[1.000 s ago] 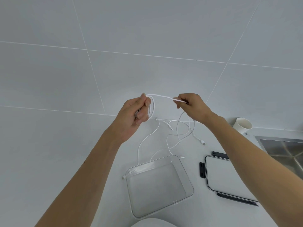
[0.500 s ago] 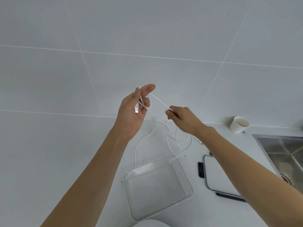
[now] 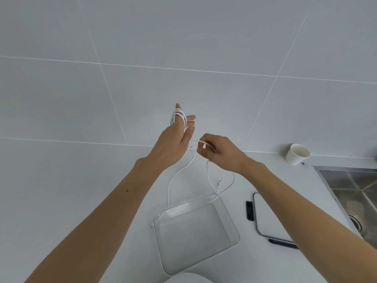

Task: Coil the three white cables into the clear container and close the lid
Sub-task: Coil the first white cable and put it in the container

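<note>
My left hand is raised with fingers spread, and several turns of a white cable are wound around its fingers. My right hand pinches the free end of that same cable just right of the left hand. Other white cables trail loosely over the counter, reaching the far rim of the clear container. The container sits open below my hands with nothing coiled inside. Its lid, with dark clips, lies flat to the right, partly hidden by my right forearm.
A white paper cup stands at the back right by the tiled wall. A steel sink takes up the right edge. A white rounded object shows at the bottom edge, just in front of the container.
More turns of cable now sit around my left fingers. The right hand has brought the cable's end close to the left hand, and less cable lies on the counter.
</note>
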### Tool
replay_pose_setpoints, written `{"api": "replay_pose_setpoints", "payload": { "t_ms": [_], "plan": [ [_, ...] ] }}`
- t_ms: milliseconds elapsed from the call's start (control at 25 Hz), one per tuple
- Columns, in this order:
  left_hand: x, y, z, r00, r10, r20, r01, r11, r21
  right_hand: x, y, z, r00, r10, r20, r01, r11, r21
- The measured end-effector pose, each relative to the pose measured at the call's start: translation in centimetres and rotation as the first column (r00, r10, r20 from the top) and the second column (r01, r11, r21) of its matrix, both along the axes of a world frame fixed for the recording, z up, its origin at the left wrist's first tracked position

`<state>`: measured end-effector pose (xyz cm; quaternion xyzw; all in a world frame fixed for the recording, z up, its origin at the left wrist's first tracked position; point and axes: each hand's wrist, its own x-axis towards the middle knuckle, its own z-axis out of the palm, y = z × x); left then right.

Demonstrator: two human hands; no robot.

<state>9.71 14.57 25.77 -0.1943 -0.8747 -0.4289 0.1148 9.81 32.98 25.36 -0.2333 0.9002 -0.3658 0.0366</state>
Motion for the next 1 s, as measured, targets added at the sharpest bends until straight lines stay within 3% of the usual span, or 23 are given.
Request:
{"api": "replay_pose_setpoints", "payload": {
  "t_ms": [120,320,440,560,720,840,1000],
  "plan": [
    [0.2,-0.3,0.4,0.999,0.016,-0.046,-0.027,0.966,-0.256,-0.6,0.9,1.1,0.987,0.015,0.159,0.015,0.982,-0.186],
    [0.2,-0.4,0.7,0.998,-0.041,-0.037,0.023,0.915,-0.402,-1.7,1.9,2.0,0.97,-0.006,0.242,0.066,0.968,-0.241],
    [0.2,-0.3,0.5,0.999,-0.039,-0.007,0.035,0.944,-0.327,-2.1,1.9,2.0,0.988,-0.032,0.151,0.054,0.988,-0.146],
    [0.2,-0.2,0.2,0.998,-0.02,0.053,0.03,0.983,-0.18,-2.7,2.0,2.2,0.994,-0.111,-0.013,0.112,0.986,0.122],
    [0.7,0.0,0.6,0.982,0.045,0.185,-0.04,0.999,-0.029,-2.9,1.6,1.8,0.962,-0.089,-0.259,0.206,0.859,0.469],
    [0.6,0.3,0.9,0.975,0.045,0.217,-0.065,0.994,0.087,-3.0,1.4,0.8,0.935,-0.027,-0.353,0.227,0.811,0.54],
    [0.5,0.2,0.2,0.918,-0.053,0.392,-0.035,0.976,0.215,-3.3,1.6,0.5,0.867,-0.074,-0.493,0.346,0.8,0.49]
  ]
}}
